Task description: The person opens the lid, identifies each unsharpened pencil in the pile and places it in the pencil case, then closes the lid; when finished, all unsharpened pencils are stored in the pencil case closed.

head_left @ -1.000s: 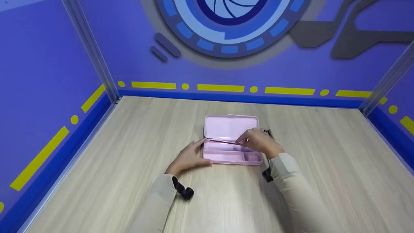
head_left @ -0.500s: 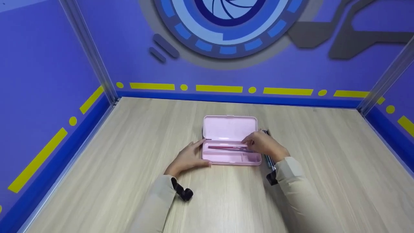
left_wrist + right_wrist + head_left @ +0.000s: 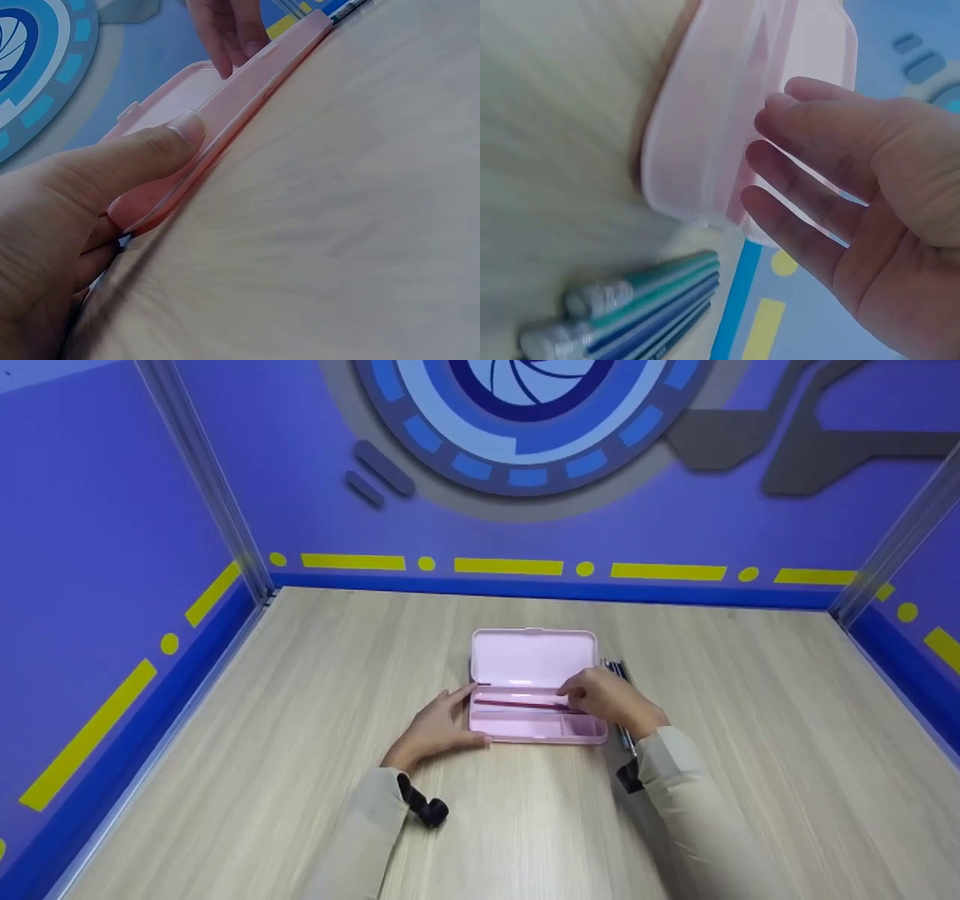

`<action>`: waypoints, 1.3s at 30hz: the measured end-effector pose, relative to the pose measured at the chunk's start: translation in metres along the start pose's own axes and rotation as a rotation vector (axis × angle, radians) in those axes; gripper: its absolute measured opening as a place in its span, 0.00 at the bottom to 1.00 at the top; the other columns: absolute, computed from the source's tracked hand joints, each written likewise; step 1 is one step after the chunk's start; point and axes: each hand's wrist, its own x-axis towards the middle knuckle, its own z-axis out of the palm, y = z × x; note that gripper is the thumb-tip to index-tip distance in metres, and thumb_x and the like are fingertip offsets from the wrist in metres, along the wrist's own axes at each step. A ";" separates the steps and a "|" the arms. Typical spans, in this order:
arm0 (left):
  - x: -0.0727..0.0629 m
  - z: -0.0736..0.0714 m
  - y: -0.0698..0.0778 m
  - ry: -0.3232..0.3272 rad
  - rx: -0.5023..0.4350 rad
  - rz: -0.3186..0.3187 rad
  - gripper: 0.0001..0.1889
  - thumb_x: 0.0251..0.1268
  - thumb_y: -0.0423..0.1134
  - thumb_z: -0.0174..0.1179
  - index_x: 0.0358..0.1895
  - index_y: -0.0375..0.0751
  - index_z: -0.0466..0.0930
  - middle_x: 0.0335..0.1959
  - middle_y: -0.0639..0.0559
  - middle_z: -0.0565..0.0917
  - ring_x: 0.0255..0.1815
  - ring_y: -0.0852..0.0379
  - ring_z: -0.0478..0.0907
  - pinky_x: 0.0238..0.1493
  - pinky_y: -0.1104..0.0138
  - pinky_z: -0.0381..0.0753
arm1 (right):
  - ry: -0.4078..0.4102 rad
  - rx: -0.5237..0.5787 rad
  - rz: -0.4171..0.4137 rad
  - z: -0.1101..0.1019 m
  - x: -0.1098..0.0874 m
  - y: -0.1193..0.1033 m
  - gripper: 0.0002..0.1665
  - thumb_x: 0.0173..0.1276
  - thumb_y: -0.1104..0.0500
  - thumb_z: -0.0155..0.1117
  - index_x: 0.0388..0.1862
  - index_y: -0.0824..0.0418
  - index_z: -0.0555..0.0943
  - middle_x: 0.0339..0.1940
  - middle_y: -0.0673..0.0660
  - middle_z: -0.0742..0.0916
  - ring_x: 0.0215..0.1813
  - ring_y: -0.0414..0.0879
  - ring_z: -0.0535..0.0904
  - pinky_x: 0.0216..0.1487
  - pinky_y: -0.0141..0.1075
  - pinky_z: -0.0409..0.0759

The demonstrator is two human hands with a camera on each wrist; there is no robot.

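While the left hand (image 3: pixel 439 727) grips the pencil case (image 3: pixel 517 726) at its left end, the right hand (image 3: pixel 611 697), fingers relaxed and apparently empty, hovers over its right; a sideways brush could scatter the slim pencils (image 3: pixel 652 311) just right of it. Its smooth pink plastic contains a thin red pencil (image 3: pixel 517 704).

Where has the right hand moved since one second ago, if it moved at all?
Yes, slightly to the right in the head view, judged against the pink case: the right hand is now farther from the left hand.
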 end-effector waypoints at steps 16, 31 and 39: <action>0.001 -0.002 0.002 0.006 0.003 0.006 0.53 0.38 0.59 0.76 0.73 0.57 0.60 0.73 0.30 0.57 0.75 0.32 0.50 0.71 0.39 0.54 | 0.133 0.090 0.167 -0.028 -0.042 0.047 0.16 0.62 0.68 0.64 0.49 0.74 0.82 0.40 0.67 0.87 0.39 0.51 0.82 0.42 0.47 0.83; 0.002 0.000 0.001 0.011 0.011 0.018 0.53 0.38 0.59 0.76 0.73 0.56 0.61 0.73 0.37 0.63 0.75 0.32 0.50 0.71 0.40 0.55 | 0.060 0.159 0.361 -0.029 -0.073 0.075 0.26 0.64 0.62 0.65 0.55 0.79 0.75 0.42 0.73 0.85 0.41 0.55 0.83 0.43 0.46 0.82; 0.001 0.000 0.001 0.010 -0.001 0.017 0.53 0.38 0.59 0.76 0.73 0.55 0.61 0.73 0.34 0.61 0.75 0.32 0.50 0.71 0.39 0.55 | 0.029 0.178 0.397 -0.029 -0.073 0.076 0.23 0.63 0.63 0.65 0.53 0.78 0.77 0.42 0.71 0.86 0.38 0.50 0.82 0.39 0.42 0.82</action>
